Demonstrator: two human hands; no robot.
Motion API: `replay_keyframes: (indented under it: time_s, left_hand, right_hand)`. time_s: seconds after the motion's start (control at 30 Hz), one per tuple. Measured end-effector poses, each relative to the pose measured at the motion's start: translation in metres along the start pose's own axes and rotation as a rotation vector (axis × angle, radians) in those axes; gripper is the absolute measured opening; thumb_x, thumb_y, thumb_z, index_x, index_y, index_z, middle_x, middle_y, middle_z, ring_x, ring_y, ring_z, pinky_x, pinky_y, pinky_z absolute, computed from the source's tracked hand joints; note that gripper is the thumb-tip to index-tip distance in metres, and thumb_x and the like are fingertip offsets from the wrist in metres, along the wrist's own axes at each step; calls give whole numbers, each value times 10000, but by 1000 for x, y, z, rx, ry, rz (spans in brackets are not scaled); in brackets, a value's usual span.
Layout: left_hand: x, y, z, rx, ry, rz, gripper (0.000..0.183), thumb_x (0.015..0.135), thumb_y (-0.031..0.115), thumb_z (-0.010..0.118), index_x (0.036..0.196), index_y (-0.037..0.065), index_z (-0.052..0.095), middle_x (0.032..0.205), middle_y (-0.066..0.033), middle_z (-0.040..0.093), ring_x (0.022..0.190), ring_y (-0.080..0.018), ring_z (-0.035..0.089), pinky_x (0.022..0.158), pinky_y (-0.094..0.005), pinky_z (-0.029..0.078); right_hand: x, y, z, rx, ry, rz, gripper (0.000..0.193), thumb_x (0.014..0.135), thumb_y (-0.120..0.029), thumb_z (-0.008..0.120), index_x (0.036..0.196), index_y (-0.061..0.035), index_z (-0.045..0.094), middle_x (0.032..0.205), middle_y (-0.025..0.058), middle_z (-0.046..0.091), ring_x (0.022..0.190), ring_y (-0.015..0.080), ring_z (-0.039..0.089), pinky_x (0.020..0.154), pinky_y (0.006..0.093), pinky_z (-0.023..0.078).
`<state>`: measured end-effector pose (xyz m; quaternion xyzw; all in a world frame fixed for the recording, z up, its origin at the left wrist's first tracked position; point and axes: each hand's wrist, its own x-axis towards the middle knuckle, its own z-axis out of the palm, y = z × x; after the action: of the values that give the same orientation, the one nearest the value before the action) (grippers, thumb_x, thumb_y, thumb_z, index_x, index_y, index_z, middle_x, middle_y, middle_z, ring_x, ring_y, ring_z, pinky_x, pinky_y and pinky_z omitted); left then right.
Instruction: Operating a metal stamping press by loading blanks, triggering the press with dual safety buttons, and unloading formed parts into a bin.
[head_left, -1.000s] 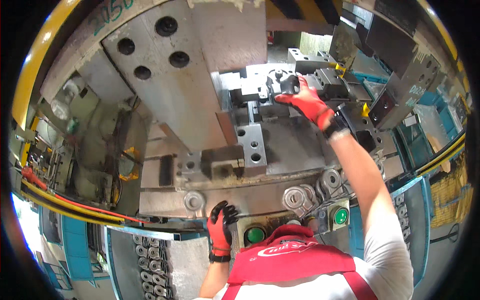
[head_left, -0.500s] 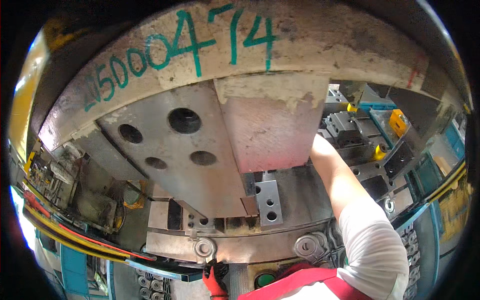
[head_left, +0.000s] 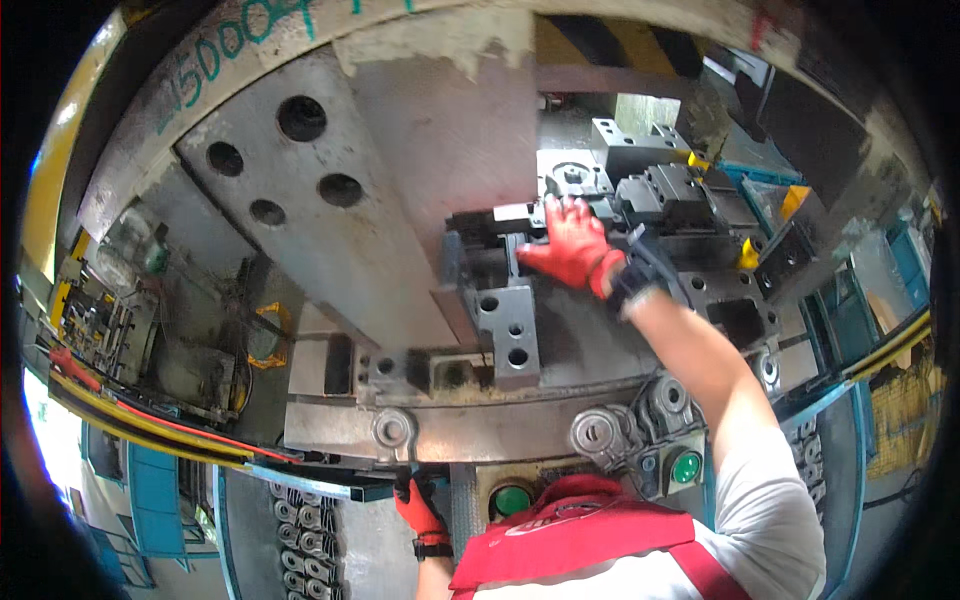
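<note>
My right hand, in a red glove with a dark wrist strap, reaches deep into the press with its fingers spread. It is over the metal die fixtures, close to a round-recessed die piece, and holds nothing that I can see. Low on the left, my left hand, in a red and black glove, is closed around the lower end of a ring-ended metal part. That part's ring leans on the front edge of the press bed. The grip itself is partly hidden by dark glove fingers.
A heavy steel block with holes hangs above the bed. Several ring-ended parts lie at the right front edge, near green push buttons. More parts are stacked at lower left. A yellow rail runs along the left.
My right hand, hidden behind the hanging block before, now shows over the die with fingers spread. The view has shifted, so the block sits further left and higher. My left hand stays at the ring-ended part.
</note>
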<state>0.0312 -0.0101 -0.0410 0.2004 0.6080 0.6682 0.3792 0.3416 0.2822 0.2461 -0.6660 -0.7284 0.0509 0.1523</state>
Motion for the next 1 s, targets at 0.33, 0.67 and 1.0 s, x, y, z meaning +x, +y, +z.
replay_keyframes:
  time_s: [0.33,0.67,1.0]
  left_hand:
    - [-64,-27,-2,216,-451,-506,537,803,227,638,1253,65,394,1010,-45,555,853,-118,526,683,-256,443]
    - [-73,-55,33,810,-378,-196,834,657,272,752,1273,-59,298,1228,-235,445,1141,-311,443,941,-350,360]
    - [-67,-85,9,630,-341,-261,830,631,213,777,1260,-60,309,1227,-209,447,1139,-274,441,952,-330,351]
  right_hand:
    - [-315,122,37,379,266,180,599,728,-265,652,1221,0,441,1215,234,451,1156,371,402,991,409,295]
    - [-438,249,187,419,97,847,963,619,-312,747,1334,31,200,1262,272,364,1168,386,369,980,404,313]
    - [-431,237,177,439,86,880,1002,598,-297,769,1338,39,182,1305,250,315,1195,370,347,1010,392,284]
